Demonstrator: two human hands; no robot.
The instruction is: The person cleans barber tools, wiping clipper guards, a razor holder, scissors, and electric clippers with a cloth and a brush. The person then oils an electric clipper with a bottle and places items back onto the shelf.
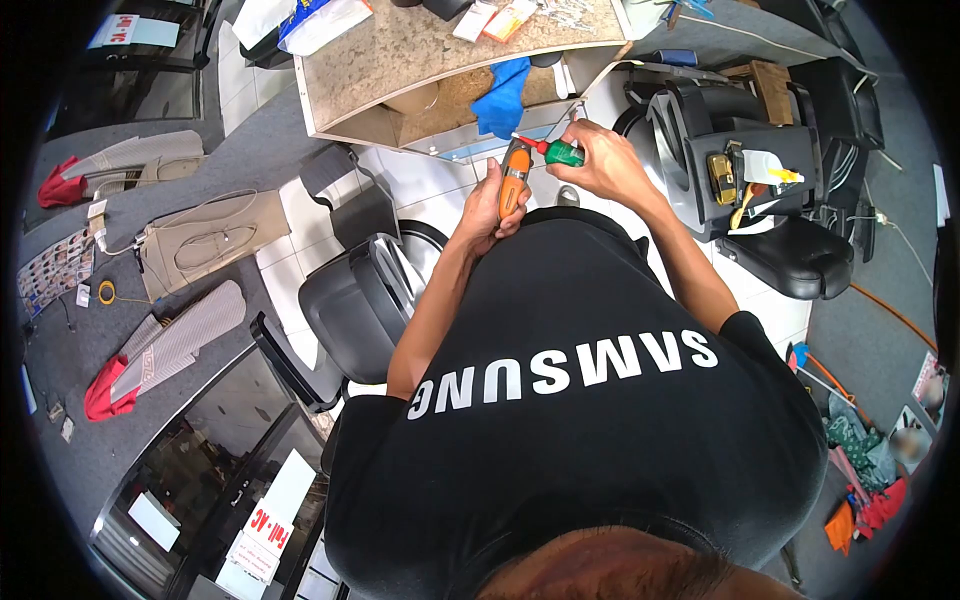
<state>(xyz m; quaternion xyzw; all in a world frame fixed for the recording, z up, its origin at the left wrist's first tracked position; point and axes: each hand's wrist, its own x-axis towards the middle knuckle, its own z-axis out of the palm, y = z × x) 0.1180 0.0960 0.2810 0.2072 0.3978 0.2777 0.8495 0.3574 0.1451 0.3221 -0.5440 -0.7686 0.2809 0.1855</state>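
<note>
My left hand is closed around an orange and grey hair clipper, its blade end pointing up and away from me. My right hand grips a small green oil bottle with a red nozzle, tilted toward the left. The nozzle's tip is at the clipper's blade end; whether they touch I cannot tell. Just beyond the clipper, a blue cloth hangs over the edge of the open shelf under a speckled counter.
A black salon chair stands at left. On the right, a dark tray holds another clipper and a yellow-handled brush. Cardboard with a coiled cable and striped capes with red ends lie further left. Coloured cloths are at lower right.
</note>
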